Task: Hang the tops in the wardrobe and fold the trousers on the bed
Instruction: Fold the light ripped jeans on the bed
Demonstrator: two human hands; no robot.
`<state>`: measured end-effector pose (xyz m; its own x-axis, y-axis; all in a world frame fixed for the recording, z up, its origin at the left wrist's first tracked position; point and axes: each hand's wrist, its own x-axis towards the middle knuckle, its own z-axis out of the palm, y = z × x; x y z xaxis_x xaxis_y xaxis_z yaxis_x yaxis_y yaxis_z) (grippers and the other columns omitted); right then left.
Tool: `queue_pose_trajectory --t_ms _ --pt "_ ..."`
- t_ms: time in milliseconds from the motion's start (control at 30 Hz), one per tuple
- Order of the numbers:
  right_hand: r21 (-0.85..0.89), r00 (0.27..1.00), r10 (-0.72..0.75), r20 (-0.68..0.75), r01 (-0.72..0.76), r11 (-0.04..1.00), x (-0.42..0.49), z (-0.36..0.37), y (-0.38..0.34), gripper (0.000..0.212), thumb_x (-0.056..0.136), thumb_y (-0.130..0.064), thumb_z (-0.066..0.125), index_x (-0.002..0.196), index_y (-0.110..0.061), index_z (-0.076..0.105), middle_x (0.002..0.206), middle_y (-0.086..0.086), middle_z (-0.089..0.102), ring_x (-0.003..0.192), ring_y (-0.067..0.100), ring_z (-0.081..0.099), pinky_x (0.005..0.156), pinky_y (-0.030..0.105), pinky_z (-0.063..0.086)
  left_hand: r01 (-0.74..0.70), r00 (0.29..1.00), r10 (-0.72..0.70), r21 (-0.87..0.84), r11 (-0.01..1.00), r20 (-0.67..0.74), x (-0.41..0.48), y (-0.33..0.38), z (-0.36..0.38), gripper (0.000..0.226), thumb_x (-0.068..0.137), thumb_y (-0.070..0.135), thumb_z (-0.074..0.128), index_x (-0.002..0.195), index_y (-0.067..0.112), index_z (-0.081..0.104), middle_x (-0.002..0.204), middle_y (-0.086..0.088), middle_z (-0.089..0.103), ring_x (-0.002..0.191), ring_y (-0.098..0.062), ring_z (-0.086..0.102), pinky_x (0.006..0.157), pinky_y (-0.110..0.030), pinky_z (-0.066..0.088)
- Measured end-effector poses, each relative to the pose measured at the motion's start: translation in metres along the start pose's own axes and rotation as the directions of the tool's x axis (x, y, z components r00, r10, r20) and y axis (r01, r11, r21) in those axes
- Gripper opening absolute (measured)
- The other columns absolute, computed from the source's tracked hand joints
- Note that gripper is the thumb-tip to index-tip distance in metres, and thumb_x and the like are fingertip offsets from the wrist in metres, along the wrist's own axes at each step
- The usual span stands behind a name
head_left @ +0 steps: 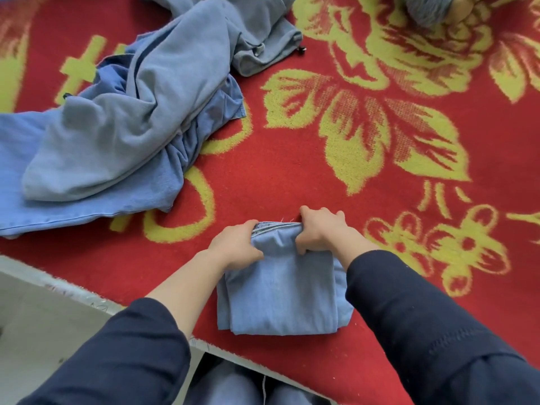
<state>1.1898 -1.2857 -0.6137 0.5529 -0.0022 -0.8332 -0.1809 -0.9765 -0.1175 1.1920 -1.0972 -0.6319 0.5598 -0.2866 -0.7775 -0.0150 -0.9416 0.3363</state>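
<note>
Trousers (pixel 285 290) lie folded on the bed (pixel 292 176), left hand (pixel 236 245) and right hand (pixel 320 230) each holding their far edge in its grip. A heap of blue clothes (pixel 117 127) lies apart, upper left.

bright, soft, even light fills the whole view, and the red and yellow bed cover (pixel 292 176) shows strong, saturated colour. shadows are faint and short: a thin dark line under the near edge of the trousers (pixel 283 296), and gentle shading in the folds of the heap of blue clothes (pixel 111 135). the dark sleeves (pixel 438 331) lose nearly all detail. the picture is slightly soft throughout, most of all at the top right corner. the wide lens stretches the borders and slants the bed edge (pixel 58 285).
</note>
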Motion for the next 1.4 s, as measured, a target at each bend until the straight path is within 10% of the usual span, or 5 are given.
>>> queue_pose_trajectory --t_ms 167,300,400,833,1400 --pt "-0.159 0.984 -0.147 -0.098 0.131 0.979 -0.032 0.013 -0.001 0.011 0.070 -0.018 0.056 0.080 -0.021 0.054 0.092 0.000 0.051 0.103 0.024 0.036 0.099 0.053 0.027 -0.023 0.988 0.036 0.083 0.996 -0.149 -0.037 -0.001 0.021 0.044 0.073 0.025 0.060 0.114 0.030 0.048 0.116 0.004 0.042 0.114 -0.022 0.037 0.085 -0.036 0.036" --pt "-0.217 0.897 -0.402 -0.186 0.362 0.907 -0.078 0.022 0.001 0.010 0.072 -0.015 0.053 0.075 -0.023 0.049 0.077 -0.005 0.050 0.094 0.023 0.053 0.074 0.033 0.037 -0.181 0.956 0.199 0.099 0.978 -0.215 -0.083 -0.001 0.023 0.034 0.070 0.020 0.064 0.097 0.026 0.044 0.142 0.003 0.039 0.137 -0.023 0.027 0.100 -0.039 0.032" --pt "-0.298 0.854 -0.497 -0.157 0.438 0.848 -0.121 0.015 -0.012 0.021 0.070 -0.016 0.057 0.064 -0.021 0.038 0.059 -0.005 0.041 0.066 0.026 0.046 0.047 0.028 0.027 -0.134 0.977 0.123 -0.052 0.990 -0.172 -0.133 0.002 0.013 0.030 0.069 0.017 0.062 0.086 0.024 0.040 0.080 0.003 0.054 0.082 -0.025 0.052 0.061 -0.033 0.036" --pt "-0.542 0.555 -0.828 -0.076 0.674 0.501 -0.264 -0.020 -0.194 0.024 0.072 -0.021 0.058 0.061 -0.021 0.036 0.063 -0.004 0.045 0.068 0.024 0.045 0.055 0.029 0.032 0.089 0.783 -0.278 -0.342 0.935 -0.556 -0.373 -0.073 -0.001 0.063 0.071 0.008 0.055 0.126 0.034 0.039 0.106 -0.002 0.062 0.092 -0.026 0.059 0.073 -0.036 0.049" --pt "-0.686 0.345 -0.910 0.231 0.721 0.099 -0.410 0.136 -0.528 0.014 0.073 -0.030 0.066 0.076 -0.023 0.054 0.074 -0.002 0.056 0.074 0.025 0.058 0.059 0.031 0.044 0.235 0.507 -0.591 -0.559 0.795 -0.627 -0.628 -0.329 0.085 0.030 0.069 0.020 0.066 0.098 0.029 0.064 0.087 0.006 0.060 0.086 -0.021 0.060 0.073 -0.036 0.052"
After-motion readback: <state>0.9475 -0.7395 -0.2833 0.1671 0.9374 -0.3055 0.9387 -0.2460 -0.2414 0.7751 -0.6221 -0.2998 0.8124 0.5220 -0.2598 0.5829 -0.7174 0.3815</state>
